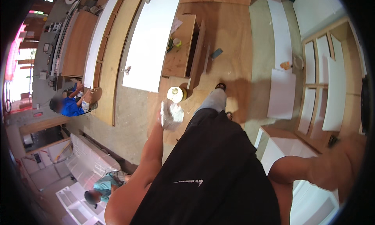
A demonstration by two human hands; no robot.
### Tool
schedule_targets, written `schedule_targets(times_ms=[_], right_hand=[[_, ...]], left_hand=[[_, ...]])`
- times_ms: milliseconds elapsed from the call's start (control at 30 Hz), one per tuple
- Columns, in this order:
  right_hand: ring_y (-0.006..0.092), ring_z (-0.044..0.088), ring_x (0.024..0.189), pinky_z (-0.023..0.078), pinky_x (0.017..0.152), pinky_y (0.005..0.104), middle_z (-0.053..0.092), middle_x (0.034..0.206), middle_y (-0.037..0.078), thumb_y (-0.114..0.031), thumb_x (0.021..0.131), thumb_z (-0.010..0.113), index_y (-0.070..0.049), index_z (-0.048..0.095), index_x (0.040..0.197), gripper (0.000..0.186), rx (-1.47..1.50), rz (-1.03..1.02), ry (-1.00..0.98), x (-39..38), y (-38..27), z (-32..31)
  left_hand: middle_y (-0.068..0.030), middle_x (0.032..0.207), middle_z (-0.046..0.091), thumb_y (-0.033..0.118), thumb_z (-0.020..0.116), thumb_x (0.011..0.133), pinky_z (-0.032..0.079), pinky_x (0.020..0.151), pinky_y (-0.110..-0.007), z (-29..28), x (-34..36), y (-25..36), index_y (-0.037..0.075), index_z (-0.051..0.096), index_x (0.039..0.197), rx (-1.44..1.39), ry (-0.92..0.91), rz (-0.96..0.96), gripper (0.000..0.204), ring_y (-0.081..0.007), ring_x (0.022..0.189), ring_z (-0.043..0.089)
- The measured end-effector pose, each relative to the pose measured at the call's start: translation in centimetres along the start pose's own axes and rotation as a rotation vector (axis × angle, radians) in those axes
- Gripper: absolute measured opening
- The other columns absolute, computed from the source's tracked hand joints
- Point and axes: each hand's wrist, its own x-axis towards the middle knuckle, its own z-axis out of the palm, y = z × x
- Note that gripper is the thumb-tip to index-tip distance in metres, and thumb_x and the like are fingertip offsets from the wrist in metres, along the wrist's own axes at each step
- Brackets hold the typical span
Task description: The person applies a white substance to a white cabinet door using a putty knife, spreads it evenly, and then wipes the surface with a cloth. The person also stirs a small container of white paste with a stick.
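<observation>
A crumpled white cloth (172, 114) is bunched in my left hand (160, 118), which is held out ahead of me. The cloth hides most of the fingers. Just beyond it a round yellowish container with a cap (176, 94) stands on the floor. Beside that lies a long white door panel (150, 45) with metal hinges. My right hand (345, 164) is raised at the far right, close to a wooden cabinet frame (310, 85) with white panels. Motion blurs its fingers, so I cannot make out a grip.
A wooden box (180, 53) and a phone (216, 53) lie ahead on a plywood sheet (230, 84). White boards (282, 94) lie to the right. One person in blue (72, 103) works at the left; another in teal (102, 189) is at lower left, near a wrapped sofa (91, 162).
</observation>
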Motion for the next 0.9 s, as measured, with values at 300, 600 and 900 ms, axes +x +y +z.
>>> schedule_targets(times_ms=[300,600,900], right_hand=[[0.0131,0.049,0.071,0.052,0.078,0.0364,0.049,0.081,0.002,-0.024,0.098,0.062,-0.007,0.052,0.09,0.021,-1.271,0.194,-0.023,12.3,0.7,-25.3],[0.0091,0.06,0.073,0.046,0.065,0.0229,0.061,0.081,0.0,-0.03,0.098,0.064,-0.006,0.061,0.097,0.025,-1.507,0.947,0.62,13.9,-3.1,-49.9],[0.014,0.059,0.061,0.047,0.051,0.0313,0.062,0.074,0.004,-0.039,0.094,0.065,-0.006,0.064,0.094,0.033,-1.717,1.494,0.735,16.0,-9.7,-62.0]], left_hand=[[-0.0111,0.114,0.066,0.049,0.051,0.099,0.052,0.092,-0.042,3.0,5.0,-1.3,0.005,0.061,0.126,-0.097,0.163,0.075,0.052,-0.0272,0.103,0.064],[-0.01,0.115,0.068,0.032,0.054,0.1,0.052,0.095,-0.04,34.1,21.3,14.4,0.0,0.061,0.126,-0.207,-0.242,0.082,0.041,-0.0242,0.103,0.065],[-0.0158,0.123,0.067,0.042,0.046,0.101,0.05,0.102,-0.044,50.4,27.8,19.6,-0.001,0.058,0.132,-0.282,-0.457,-0.129,0.054,-0.03,0.111,0.066]])
